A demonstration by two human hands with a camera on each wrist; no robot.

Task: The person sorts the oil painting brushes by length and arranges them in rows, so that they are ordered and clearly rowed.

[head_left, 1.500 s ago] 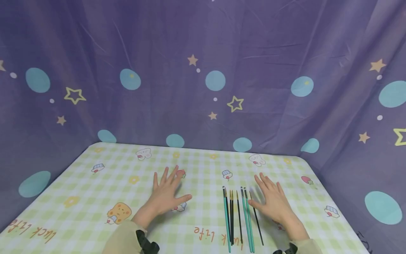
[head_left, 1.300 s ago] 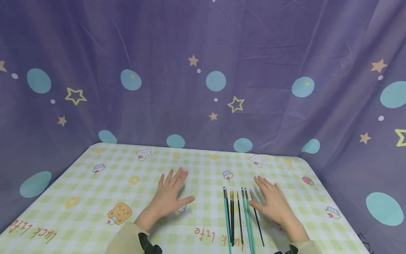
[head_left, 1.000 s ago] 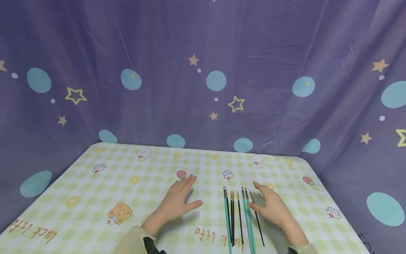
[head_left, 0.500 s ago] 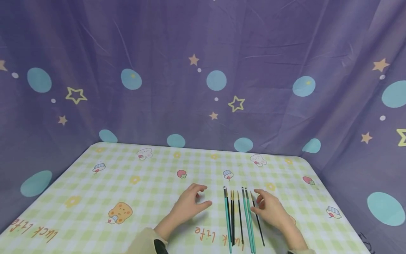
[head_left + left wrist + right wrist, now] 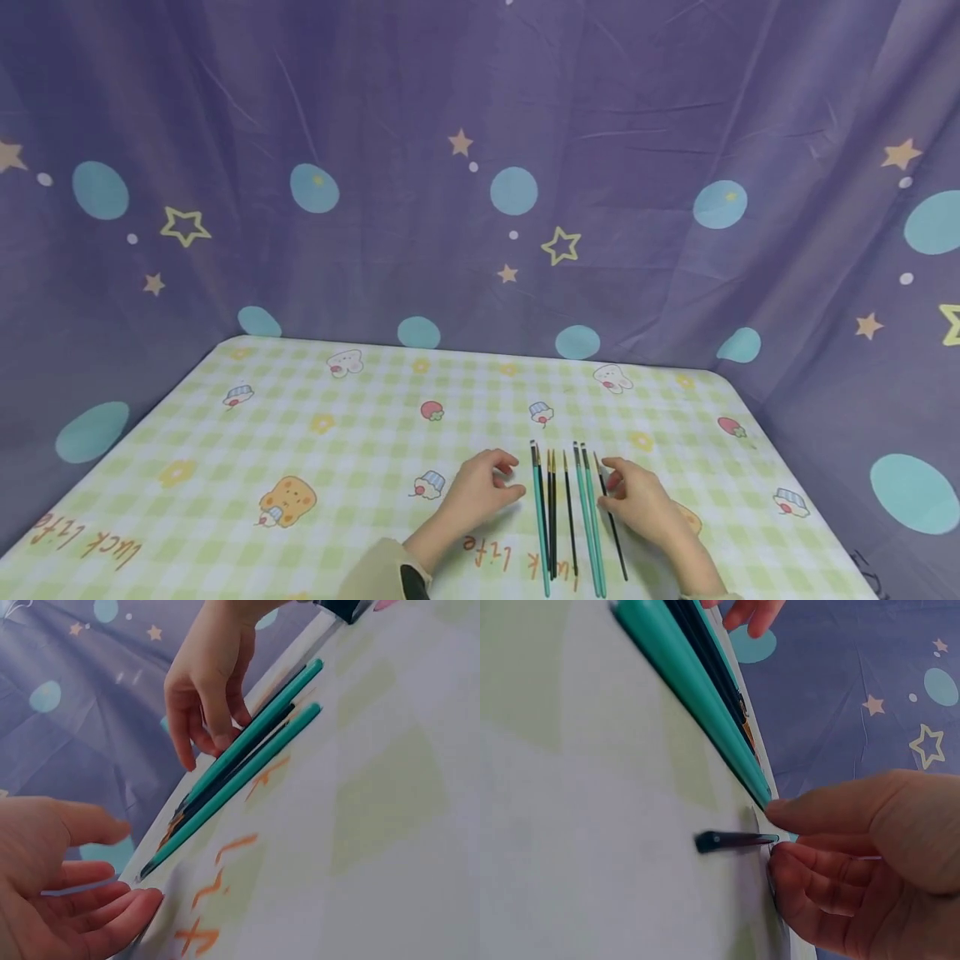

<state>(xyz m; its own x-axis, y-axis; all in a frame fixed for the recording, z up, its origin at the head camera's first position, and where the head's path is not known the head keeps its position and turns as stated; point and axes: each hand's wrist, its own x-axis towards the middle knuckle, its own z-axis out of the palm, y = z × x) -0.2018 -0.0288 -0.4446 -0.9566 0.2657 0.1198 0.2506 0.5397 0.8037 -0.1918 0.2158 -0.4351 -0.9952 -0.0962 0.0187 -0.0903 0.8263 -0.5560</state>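
Several thin paintbrushes (image 5: pixel 568 517) lie on the checked cloth, bristles pointing away, some with teal handles and some with black. My left hand (image 5: pixel 482 489) is just left of the row, fingers loosely bent and thumb apart, holding nothing. At the row's right end, my right hand (image 5: pixel 639 502) hovers by the outermost black paintbrush (image 5: pixel 613 533), its thumb reaching over the handle. In the right wrist view that black brush (image 5: pixel 735 841) shows between the thumb and bent fingers, with no clear grip on it. Two teal paintbrushes (image 5: pixel 591 533) lie close to its left.
A green and white checked tablecloth (image 5: pixel 360 467) with printed strawberries, cupcakes and lettering covers the table. Behind and along both sides hangs a purple curtain (image 5: pixel 420 258) with stars and blue dots.
My left hand has moved right and nearer to the brushes, its spread fingers now bent. My right hand has drawn slightly back, its fingers curling beside the outermost black brush. The brushes have stayed put.
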